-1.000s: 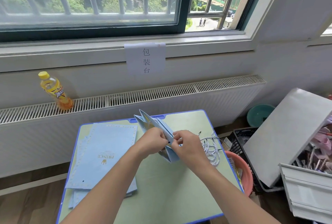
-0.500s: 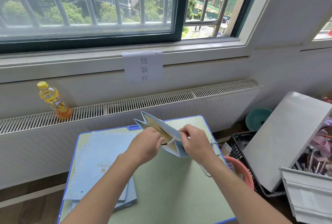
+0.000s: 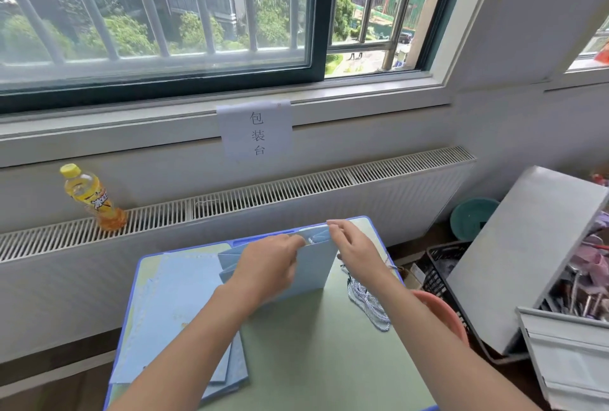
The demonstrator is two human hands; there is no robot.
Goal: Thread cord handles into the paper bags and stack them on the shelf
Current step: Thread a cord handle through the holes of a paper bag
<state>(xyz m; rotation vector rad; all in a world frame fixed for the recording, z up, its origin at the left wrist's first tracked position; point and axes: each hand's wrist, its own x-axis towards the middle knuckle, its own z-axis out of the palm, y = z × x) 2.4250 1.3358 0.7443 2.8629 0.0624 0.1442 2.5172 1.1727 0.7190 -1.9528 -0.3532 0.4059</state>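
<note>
Your left hand (image 3: 270, 265) and right hand (image 3: 354, 250) are both pinched on the top edge of the pale blue paper bag (image 3: 313, 270) at frame centre, a short length of cord (image 3: 310, 240) showing between them. A second ago the bag lay tilted and folded; now it stands upright on the bench (image 3: 329, 344), so this threading looks nearly done. Spare cord handles (image 3: 367, 303) lie right of the bag; flat bags (image 3: 178, 321) are stacked lower left. No shelf clearly in view.
</note>
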